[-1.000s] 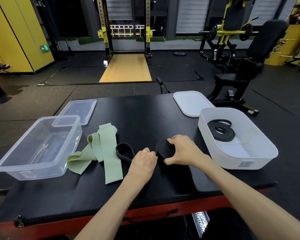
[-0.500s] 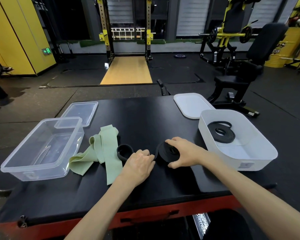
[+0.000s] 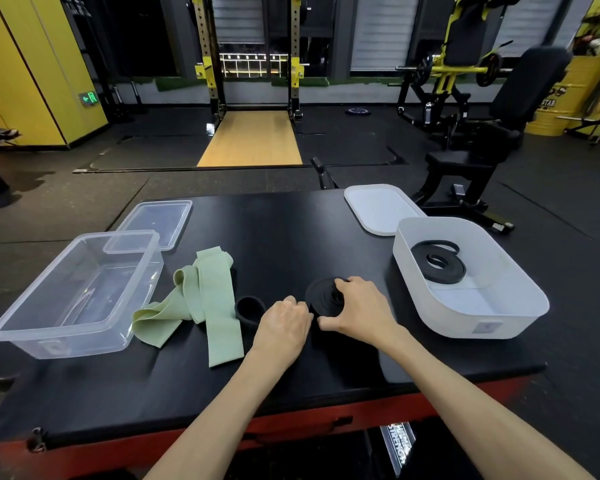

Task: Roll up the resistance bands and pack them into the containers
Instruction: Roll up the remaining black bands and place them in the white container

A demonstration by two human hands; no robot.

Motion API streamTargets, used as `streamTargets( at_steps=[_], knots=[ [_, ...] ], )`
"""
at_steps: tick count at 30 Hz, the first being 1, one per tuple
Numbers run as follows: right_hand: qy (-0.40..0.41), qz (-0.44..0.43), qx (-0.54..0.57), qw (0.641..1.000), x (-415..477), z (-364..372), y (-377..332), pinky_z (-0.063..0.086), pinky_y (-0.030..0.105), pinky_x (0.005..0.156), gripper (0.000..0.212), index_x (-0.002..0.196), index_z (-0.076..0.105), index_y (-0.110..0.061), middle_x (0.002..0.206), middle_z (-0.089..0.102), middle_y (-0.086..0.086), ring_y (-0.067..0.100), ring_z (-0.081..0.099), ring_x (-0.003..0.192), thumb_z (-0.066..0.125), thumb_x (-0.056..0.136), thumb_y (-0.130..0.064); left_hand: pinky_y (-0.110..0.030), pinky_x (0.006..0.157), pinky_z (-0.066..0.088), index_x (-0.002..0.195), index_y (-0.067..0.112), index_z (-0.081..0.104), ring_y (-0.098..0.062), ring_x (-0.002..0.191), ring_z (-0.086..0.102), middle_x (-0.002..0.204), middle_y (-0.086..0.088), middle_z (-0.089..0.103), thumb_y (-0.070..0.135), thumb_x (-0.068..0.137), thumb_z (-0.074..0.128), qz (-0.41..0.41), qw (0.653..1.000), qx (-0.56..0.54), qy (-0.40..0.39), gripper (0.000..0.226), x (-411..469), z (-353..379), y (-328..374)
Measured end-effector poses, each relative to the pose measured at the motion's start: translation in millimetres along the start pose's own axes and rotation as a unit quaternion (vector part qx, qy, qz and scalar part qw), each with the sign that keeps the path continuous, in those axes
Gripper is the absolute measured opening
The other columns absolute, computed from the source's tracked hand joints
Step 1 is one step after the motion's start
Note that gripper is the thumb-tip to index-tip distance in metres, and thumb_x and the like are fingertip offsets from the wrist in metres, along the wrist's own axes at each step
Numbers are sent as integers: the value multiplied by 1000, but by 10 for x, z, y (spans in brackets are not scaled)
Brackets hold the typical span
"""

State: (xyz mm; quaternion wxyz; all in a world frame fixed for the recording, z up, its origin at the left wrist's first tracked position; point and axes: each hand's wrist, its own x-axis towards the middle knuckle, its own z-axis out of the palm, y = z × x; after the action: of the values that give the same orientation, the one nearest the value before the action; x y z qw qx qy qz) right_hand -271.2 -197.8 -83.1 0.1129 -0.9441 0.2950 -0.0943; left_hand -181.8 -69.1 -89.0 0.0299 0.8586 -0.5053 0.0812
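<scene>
We find the light dim and soft from overhead; glare streaks the clear container (image 3: 77,292) at left, and straight lines bow toward the edges.

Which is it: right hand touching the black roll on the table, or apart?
Touching. Head view: right hand grips the black roll, fingers over its top, thumb at its edge.

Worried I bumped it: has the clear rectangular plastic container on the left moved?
No. The clear rectangular plastic container still overlaps the same corner of the clear lid behind it.

Black band (image 3: 321,298) partly under left hand (image 3: 284,329)
</scene>
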Motion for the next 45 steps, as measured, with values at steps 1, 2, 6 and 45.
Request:
streamTargets(
  at_steps=[1, 2, 6, 45],
  knots=[
    [-2, 4, 6, 1000, -10, 10, -15, 49, 34, 77, 70, 113, 57, -14, 110, 55, 2, 26, 52, 103, 66, 62, -60, -26, 85, 40, 110, 10, 55, -19, 100, 56, 110, -5, 56, 29, 104, 29, -4, 1000, -10, 0, 33, 1, 3, -6],
    [-5, 7, 14, 1000, -22, 13, -19, 49, 35, 80, 73, 118, 55, -13, 115, 54, 3, 27, 51, 106, 66, 63, -59, -26, 85, 40, 110, 9, 55, -20, 101, 55, 111, -7, 55, 28, 103, 30, -5, 1000, -21, 0, 32, -12, 3, -26],
    [-39, -6, 19, 999, -35, -52, 19, 49, 37, 86, 81, 131, 46, -14, 124, 48, 3, 25, 47, 112, 65, 69, -62, -30, 89, 39, 110, 7, 57, -23, 103, 51, 109, -9, 56, 19, 101, 31, 31, 999, -28, -15, 30, -92, -12, -128],
    [-162, -74, 64, 982, 55, -326, 188, 29, 33, 112, 101, 147, 31, -16, 150, 33, 2, 18, 30, 139, 76, 67, -58, -31, 87, 39, 116, 17, 51, -22, 96, 49, 109, -2, 52, 30, 101, 33, 90, 995, -28, -13, 27, -184, 11, -349]
  ],
)
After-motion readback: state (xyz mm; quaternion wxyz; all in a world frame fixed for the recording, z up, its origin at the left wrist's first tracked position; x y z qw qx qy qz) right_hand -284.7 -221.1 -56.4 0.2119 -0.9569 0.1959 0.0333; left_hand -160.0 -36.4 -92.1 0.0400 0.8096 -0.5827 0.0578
